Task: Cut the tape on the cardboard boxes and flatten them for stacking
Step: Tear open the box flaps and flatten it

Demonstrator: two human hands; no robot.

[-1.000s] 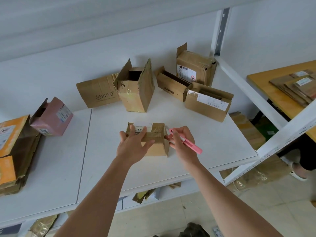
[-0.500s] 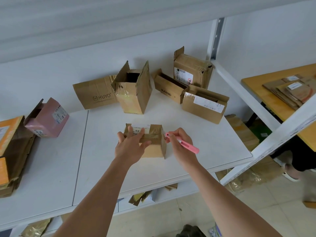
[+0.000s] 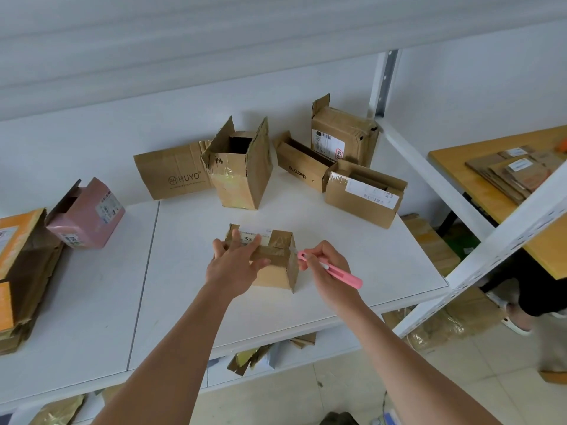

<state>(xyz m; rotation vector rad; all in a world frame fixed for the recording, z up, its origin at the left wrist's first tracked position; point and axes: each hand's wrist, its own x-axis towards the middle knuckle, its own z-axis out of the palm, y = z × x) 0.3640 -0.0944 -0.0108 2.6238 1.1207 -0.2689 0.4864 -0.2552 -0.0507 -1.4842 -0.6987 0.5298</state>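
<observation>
The right hand has drawn back a little toward 3 o'clock, so the tip of the pink cutter now sits just off the small box's right edge instead of against its taped top. The left hand has shifted slightly across the box top.

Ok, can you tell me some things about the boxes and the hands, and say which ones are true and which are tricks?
1. The right hand holds a pink cutter. True.
2. The left hand rests on the small taped box. True.
3. The pink box sits right of the small taped box. False: it sits far to the left.
4. The HUYO box stands at the back by the wall. True.
5. The cutter's tip is at the small box's left end. False: it is at the right end.
</observation>
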